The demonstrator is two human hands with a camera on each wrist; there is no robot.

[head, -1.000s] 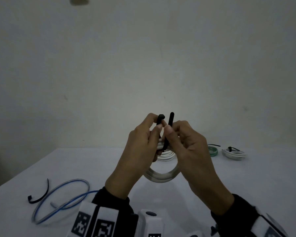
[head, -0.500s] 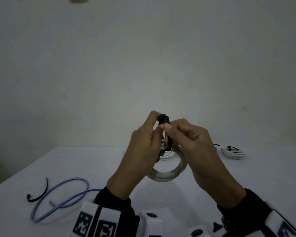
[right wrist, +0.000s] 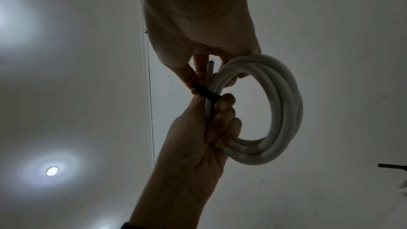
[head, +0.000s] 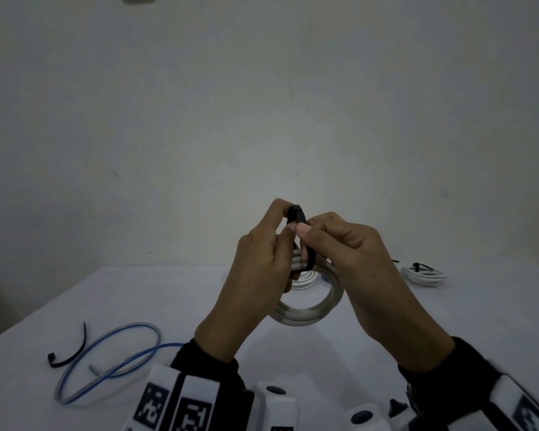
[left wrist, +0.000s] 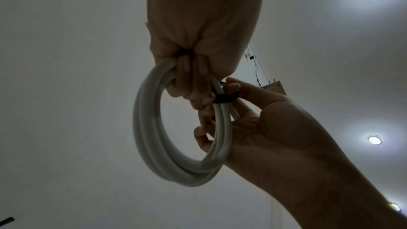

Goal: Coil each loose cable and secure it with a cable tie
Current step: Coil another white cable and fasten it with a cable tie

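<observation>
A white coiled cable (head: 308, 315) hangs in the air between my two hands above the table. A black cable tie (head: 299, 225) loops round its top strands. My left hand (head: 288, 219) pinches the tie's head between thumb and forefinger, while its lower fingers (left wrist: 191, 77) curl round the coil (left wrist: 149, 128). My right hand (head: 305, 227) pinches the tie's strap beside the head. The right wrist view shows the tie (right wrist: 206, 93) crossing the strands of the coil (right wrist: 284, 111), with one cut cable end (right wrist: 210, 66) sticking up.
On the table's left lies a loose blue cable (head: 106, 362) with a spare black cable tie (head: 69, 359) beside it. A white coil (head: 423, 275) with a black tie on it lies at the far right, and another white coil (head: 304, 281) lies behind my hands.
The tie's two ends stood apart and upright a second ago. They now meet in a closed loop over the coil, and my right thumb has moved up against my left.
</observation>
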